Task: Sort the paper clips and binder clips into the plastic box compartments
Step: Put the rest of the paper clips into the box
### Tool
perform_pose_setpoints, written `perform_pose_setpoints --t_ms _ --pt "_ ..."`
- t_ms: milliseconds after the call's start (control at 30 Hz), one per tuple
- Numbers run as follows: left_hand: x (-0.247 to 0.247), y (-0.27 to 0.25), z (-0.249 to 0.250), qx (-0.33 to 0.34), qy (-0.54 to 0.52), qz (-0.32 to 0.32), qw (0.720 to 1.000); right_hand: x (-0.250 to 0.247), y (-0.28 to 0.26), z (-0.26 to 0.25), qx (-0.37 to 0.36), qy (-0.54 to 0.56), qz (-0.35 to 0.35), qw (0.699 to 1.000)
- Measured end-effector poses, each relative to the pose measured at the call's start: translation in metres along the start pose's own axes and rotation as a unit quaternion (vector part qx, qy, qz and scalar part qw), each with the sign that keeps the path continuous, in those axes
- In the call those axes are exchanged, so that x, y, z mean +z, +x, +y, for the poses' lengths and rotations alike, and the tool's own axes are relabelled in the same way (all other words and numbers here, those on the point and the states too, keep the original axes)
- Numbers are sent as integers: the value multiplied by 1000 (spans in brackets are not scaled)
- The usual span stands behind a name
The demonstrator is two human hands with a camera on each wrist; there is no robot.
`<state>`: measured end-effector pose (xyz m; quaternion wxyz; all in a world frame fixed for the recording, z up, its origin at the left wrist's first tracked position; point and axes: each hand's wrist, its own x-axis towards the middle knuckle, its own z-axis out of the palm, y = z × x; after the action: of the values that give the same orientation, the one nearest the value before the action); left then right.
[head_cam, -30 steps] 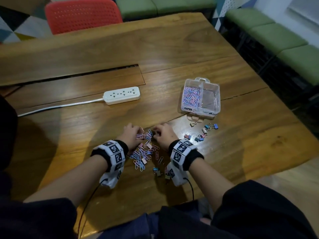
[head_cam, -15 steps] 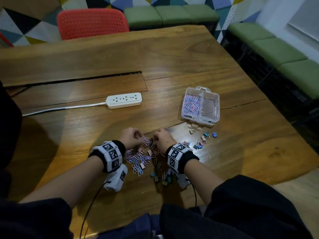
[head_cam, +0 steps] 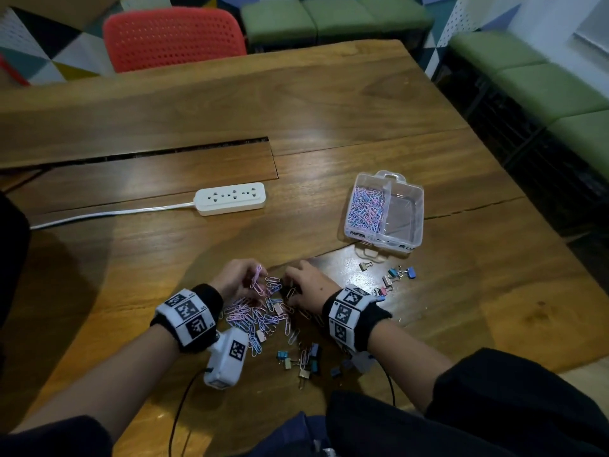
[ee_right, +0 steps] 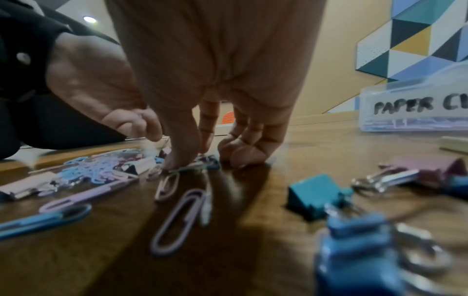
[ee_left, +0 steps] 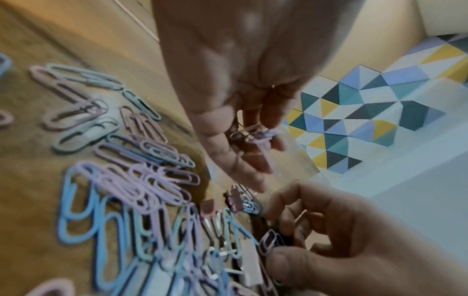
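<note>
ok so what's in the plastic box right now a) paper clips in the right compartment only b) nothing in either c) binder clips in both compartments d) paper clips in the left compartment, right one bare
d: in the head view the plastic box holds pink and blue paper clips in its left compartment, while the right compartment shows only clear plastic.

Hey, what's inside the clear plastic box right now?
The plastic box holds a heap of pink and blue paper clips in its left compartment. The right compartment looks empty. Whatever lies beneath the heap is covered.

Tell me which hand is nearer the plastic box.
Right. The right hand works the pile's edge on the plastic box side; the left hand sits farther away, across the paper clips.
</note>
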<state>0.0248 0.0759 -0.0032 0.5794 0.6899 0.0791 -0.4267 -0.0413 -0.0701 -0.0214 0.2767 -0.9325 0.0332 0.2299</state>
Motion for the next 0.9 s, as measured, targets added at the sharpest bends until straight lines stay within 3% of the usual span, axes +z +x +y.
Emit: perform_pose_setpoints --t_ms 100,200,267,333,433,500,533,667,800,867,900 --pt "-1 -5 -3 -21 -87 -3 996 2 2 0 -21 -16 -1 1000" --pt "-7 -6 -7 -59 -92 -7 994 1 3 -1 -24 -34 -7 999" --pt "-11 -6 -7 -70 -46 12 996 1 3 0 -17 -46 -11 999" --pt "-15 -11 -6 -27 126 61 990 0 2 1 -14 -51 -10 999" --pt "-25 -13 -13 46 396 102 912 -1 -1 5 -14 -50 -6 999" --pt "-33 -12 -20 37 504 101 857 -2 -2 8 -12 -35 1 999" --pt "-34 -12 -23 26 525 97 845 -4 -3 9 -6 -19 5 1000" --pt "-28 -14 -30 44 528 62 846 -8 -8 15 30 114 50 992" --pt "-21 -15 -28 46 556 37 829 -17 -16 21 44 290 66 954" --pt "-21 -17 -26 50 517 17 854 -19 -17 26 57 364 68 927" --pt "-22 -18 -24 49 471 6 881 -19 -17 29 66 409 78 907"
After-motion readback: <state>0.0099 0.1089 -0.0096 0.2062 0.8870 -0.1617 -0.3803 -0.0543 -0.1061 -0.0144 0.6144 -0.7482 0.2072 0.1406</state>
